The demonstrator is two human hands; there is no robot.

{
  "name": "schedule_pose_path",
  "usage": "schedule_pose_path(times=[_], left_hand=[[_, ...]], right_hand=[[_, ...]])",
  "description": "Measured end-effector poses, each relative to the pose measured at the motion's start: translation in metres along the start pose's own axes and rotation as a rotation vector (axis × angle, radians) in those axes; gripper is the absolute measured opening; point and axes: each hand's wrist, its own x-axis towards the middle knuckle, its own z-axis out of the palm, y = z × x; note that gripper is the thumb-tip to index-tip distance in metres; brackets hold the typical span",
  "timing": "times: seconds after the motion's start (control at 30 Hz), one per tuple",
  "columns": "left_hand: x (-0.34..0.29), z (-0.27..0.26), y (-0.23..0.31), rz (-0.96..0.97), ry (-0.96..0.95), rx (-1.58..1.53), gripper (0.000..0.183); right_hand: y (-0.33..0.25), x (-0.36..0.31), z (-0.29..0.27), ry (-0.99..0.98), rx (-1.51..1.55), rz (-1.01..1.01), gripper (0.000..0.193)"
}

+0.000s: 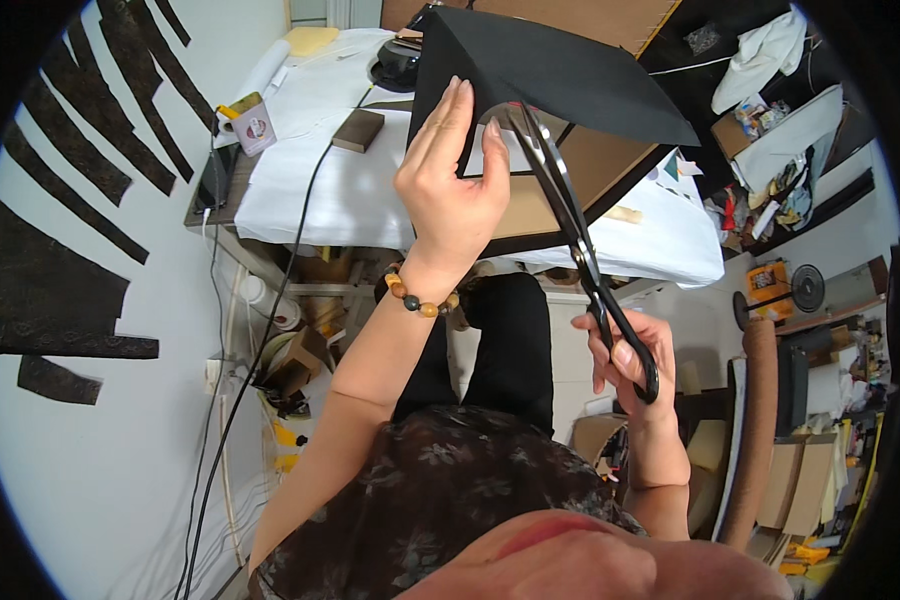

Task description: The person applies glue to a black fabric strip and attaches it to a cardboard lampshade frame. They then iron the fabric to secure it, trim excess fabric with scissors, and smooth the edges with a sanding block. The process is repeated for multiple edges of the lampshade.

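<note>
A large black sheet point(570, 80) rises in a bend over the white-covered table. My left hand point(457, 185), with a beaded bracelet at the wrist, holds the sheet's near edge, fingers extended along it and thumb to the right. In my right hand point(635, 355) is a pair of long scissors point(575, 225) with black handles. Their blades point up and away, the tips at the sheet's edge just right of my left thumb. Whether the blades are parted is hard to make out. Beneath the sheet lies a tan board point(610, 170) with black strips across it.
On the table point(315, 210) are a small dark block point(358, 130) and, farther left, a pink-and-white box point(253, 125). A black cable point(295, 240) runs down the left side. Dark cut pieces point(60, 255) hang on the left wall. Cluttered shelves and a brown roll point(757, 430) stand right.
</note>
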Motion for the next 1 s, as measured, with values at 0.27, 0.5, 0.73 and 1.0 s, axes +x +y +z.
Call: schedule_pose_path(times=[0.27, 0.5, 0.73, 1.0], left_hand=[[0.002, 0.001, -0.001, 0.021, 0.052, -0.004, 0.039], [-0.005, 0.005, -0.010, 0.032, 0.033, 0.024, 0.057], [-0.006, 0.005, -0.015, 0.061, 0.085, 0.055, 0.056], [-0.008, 0.011, -0.020, 0.108, 0.124, 0.085, 0.042]], right_hand=[[-0.032, 0.013, 0.028, 0.072, -0.191, -0.040, 0.046], [-0.047, 0.015, 0.037, 0.127, -0.266, -0.029, 0.046], [-0.070, 0.006, 0.064, 0.208, -0.350, -0.010, 0.047], [-0.079, -0.003, 0.080, 0.283, -0.329, -0.002, 0.047]])
